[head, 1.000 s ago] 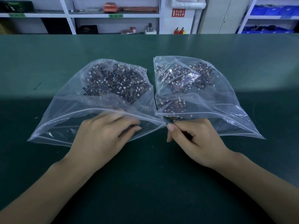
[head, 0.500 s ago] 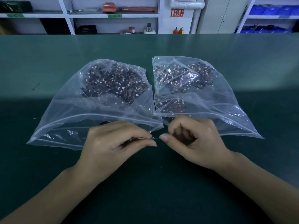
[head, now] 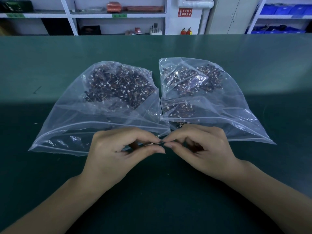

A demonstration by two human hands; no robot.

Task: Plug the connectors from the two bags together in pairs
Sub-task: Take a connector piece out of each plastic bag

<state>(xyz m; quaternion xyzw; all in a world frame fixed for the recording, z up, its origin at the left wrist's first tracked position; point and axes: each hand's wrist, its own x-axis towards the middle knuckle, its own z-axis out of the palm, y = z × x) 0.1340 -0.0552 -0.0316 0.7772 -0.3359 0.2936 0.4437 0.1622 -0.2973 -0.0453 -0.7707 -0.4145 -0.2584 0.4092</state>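
Observation:
Two clear plastic bags lie side by side on the green table, mouths toward me. The left bag (head: 70, 125) and the right bag (head: 239, 119) each hold a heap of small dark wired connectors with white plugs. Just in front of the bag mouths my left hand (head: 118, 154) pinches a thin connector piece (head: 152, 143) between thumb and forefinger. My right hand (head: 202, 149) pinches a second piece, mostly hidden by its fingertips. The two sets of fingertips meet end to end at the middle.
The green table (head: 50, 183) stretches wide around the bags, with its far edge under white shelving (head: 116, 14) and blue bins (head: 283, 10). A small dark mark (head: 37, 90) lies on the table at left.
Both hands left the bag mouths, each with a small piece, and came together in front of the bags. Their fingertips now touch at the middle.

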